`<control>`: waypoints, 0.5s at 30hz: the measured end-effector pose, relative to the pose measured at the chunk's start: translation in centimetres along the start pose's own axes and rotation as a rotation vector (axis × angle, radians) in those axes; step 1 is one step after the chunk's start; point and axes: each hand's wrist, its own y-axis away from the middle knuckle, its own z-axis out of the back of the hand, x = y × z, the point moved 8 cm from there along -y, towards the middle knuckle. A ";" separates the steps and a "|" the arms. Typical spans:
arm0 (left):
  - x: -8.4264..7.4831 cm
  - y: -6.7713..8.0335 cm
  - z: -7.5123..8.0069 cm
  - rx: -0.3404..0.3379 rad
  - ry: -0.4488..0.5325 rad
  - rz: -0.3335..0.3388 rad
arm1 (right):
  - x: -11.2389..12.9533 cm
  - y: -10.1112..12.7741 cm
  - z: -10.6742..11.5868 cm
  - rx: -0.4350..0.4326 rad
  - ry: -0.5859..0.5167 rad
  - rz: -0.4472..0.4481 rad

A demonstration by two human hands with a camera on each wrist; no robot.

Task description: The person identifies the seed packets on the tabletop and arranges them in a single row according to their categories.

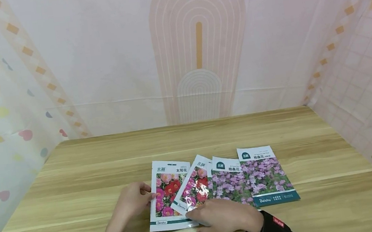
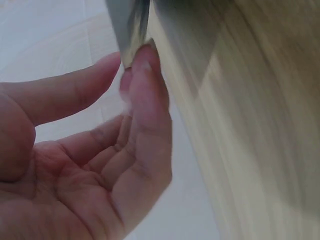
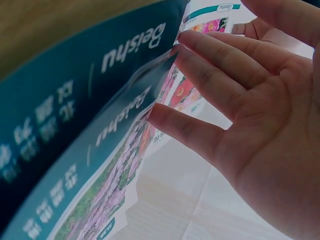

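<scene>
Four flower seed packets lie in an overlapping row on the wooden table (image 1: pixel 108 159). The two on the left, one (image 1: pixel 168 206) flat and one (image 1: pixel 194 186) tilted, show red and pink blooms. The other two (image 1: pixel 229 182) (image 1: pixel 266 175) show purple blooms. My left hand (image 1: pixel 143 195) touches the left edge of the leftmost packet with relaxed fingertips (image 2: pixel 145 60). That packet's edge (image 2: pixel 127 25) shows in the left wrist view. My right hand (image 1: pixel 214 216) lies flat over the packets' lower ends. Its straight fingers (image 3: pixel 210 90) reach across the teal bottom strip of a purple packet (image 3: pixel 75 100) toward a red one (image 3: pixel 185 95).
Patterned plastic sheets wall the table at the back (image 1: pixel 199 53), the left (image 1: pixel 2 133) and the right (image 1: pixel 369 91). Bare wood runs behind the packets and to both sides. Black wrist straps (image 1: pixel 274 228) sit at the near edge.
</scene>
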 end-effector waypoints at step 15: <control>0.4 1.2 3.9 0.012 0.197 -0.005 | 0.0 0.2 0.8 -0.059 -0.067 0.012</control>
